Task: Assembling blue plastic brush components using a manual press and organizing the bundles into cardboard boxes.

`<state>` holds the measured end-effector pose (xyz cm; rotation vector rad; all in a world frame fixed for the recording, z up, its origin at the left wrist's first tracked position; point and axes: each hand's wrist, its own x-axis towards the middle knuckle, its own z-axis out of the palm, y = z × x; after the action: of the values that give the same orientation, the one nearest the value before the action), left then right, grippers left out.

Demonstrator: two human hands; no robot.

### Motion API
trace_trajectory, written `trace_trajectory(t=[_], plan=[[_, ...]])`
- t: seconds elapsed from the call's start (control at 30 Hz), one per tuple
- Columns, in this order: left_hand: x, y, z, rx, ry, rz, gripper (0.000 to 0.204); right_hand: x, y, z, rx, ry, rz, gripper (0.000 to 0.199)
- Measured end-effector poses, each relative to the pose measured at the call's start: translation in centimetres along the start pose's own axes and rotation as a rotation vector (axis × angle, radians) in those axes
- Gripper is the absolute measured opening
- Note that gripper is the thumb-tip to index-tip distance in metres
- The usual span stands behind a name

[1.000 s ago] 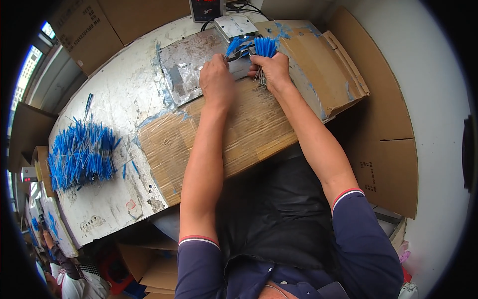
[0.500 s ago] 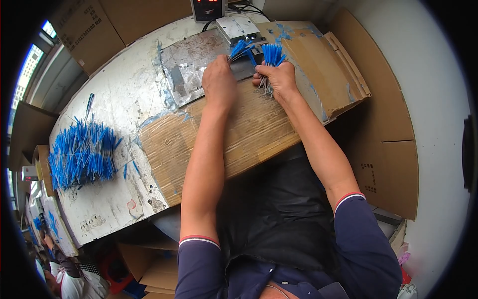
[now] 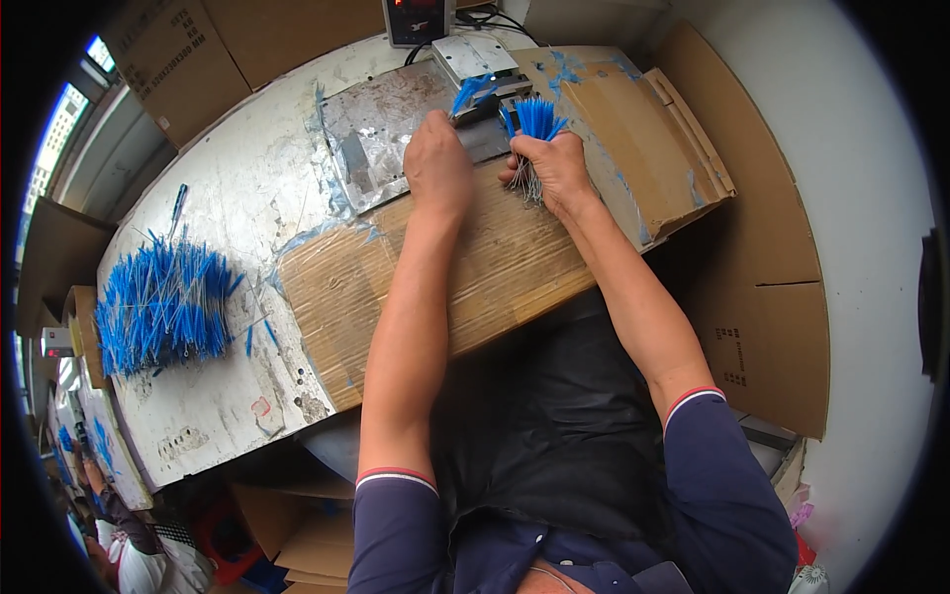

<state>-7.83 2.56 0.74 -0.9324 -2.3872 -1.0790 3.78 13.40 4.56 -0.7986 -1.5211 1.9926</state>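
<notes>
My right hand (image 3: 556, 166) is closed round a bundle of thin wires with blue ends (image 3: 536, 119), the blue ends fanned upward and the bare wires hanging below the fingers. My left hand (image 3: 435, 163) has its fingers drawn together beside a small metal machine (image 3: 480, 61). A few blue-ended wires (image 3: 472, 91) stick out past its fingertips against the machine's front; the fingertips themselves are mostly hidden by the back of the hand. A big heap of the same blue-ended wires (image 3: 163, 307) lies on the white table at left.
A metal plate (image 3: 381, 119) and a flat cardboard sheet (image 3: 336, 287) cover part of the worn table (image 3: 257, 198). A black box with a red display (image 3: 418, 22) stands behind the machine. Cardboard (image 3: 633, 129) lies at right. Another person (image 3: 129, 554) shows at the lower left.
My right hand has drawn slightly toward me with its bundle, away from the machine. A blue-ended wire that leaned left from it now stands nearer the bundle. My left hand has barely moved.
</notes>
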Motion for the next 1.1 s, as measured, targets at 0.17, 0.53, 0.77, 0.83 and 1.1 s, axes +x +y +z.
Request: trace_trajectory(t=[0.17, 0.53, 0.77, 0.83, 1.1], plan=[[0.0, 1.5, -0.2, -0.469, 0.116, -0.118, 0.009, -0.7, 0.2, 1.3, 0.002, -0.098, 0.052, 0.002], [0.2, 3.0, -1.5, -0.812, -0.084, -0.343, 0.012, -0.8, 0.9, 1.0, 0.206, -0.104, 0.085, 0.009], [0.3, 0.6, 1.0, -0.604, 0.075, -0.213, 0.009, 0.2, 0.6, 0.3, 0.191, -0.059, 0.078, 0.021], [0.3, 0.8, 0.8, -0.64, 0.078, -0.253, 0.008, 0.2, 0.3, 0.3, 0.2, -0.041, 0.059, 0.018], [0.9, 0.8, -0.6, -0.95, 0.076, -0.418, 0.01, -0.2, 0.1, -0.3, 0.205, -0.109, 0.014, 0.023]])
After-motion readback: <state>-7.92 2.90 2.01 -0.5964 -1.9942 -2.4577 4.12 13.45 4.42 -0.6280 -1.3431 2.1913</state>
